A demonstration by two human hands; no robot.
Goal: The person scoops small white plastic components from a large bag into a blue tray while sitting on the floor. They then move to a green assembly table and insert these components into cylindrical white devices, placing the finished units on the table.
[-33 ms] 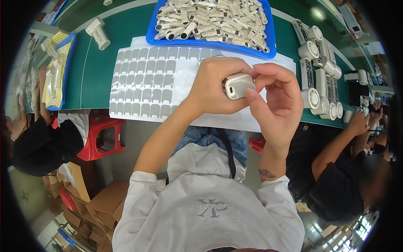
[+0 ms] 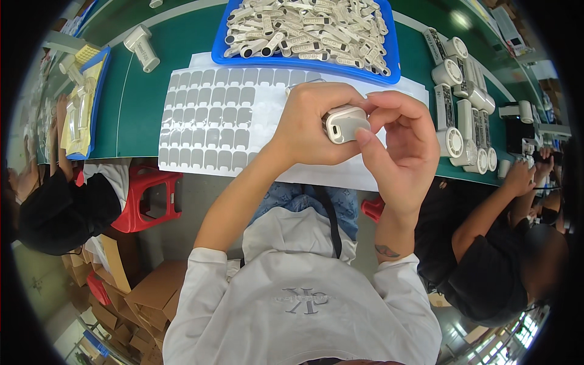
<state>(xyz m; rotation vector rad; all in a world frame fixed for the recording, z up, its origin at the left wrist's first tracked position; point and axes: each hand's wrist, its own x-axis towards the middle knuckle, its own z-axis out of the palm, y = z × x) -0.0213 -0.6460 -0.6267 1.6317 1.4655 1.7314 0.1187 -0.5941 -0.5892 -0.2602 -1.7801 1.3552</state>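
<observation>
Two hands on one small white plastic part

Both hands meet just in front of the sticker sheet point(image 2: 225, 121), a white backing sheet with rows of grey rounded labels lying on the green table point(image 2: 140, 115). Left hand point(image 2: 316, 125) is curled tight around the white plastic part point(image 2: 344, 123), fingers wrapped over its top. Right hand point(image 2: 398, 137) is also closed in, thumb pressed against the part's end face, other fingers bent over from the far side. Part is held up off the sheet, its end with a small oval slot facing the camera.

Behind the sticker sheet: blue tray point(image 2: 389, 76) piled with many similar white parts. Right of the sheet: a group of white cylinder-ended housings point(image 2: 462, 121) standing and lying on the table. Far left of the sheet: a second blue tray point(image 2: 97, 91) with pale pieces, and one loose white housing point(image 2: 142, 45) beside it. Below the sheet's left edge, under the table: red stool point(image 2: 149, 198). Other people sit at left and right, a co-worker's hand point(image 2: 522, 176) at the table edge right of the sheet.
</observation>
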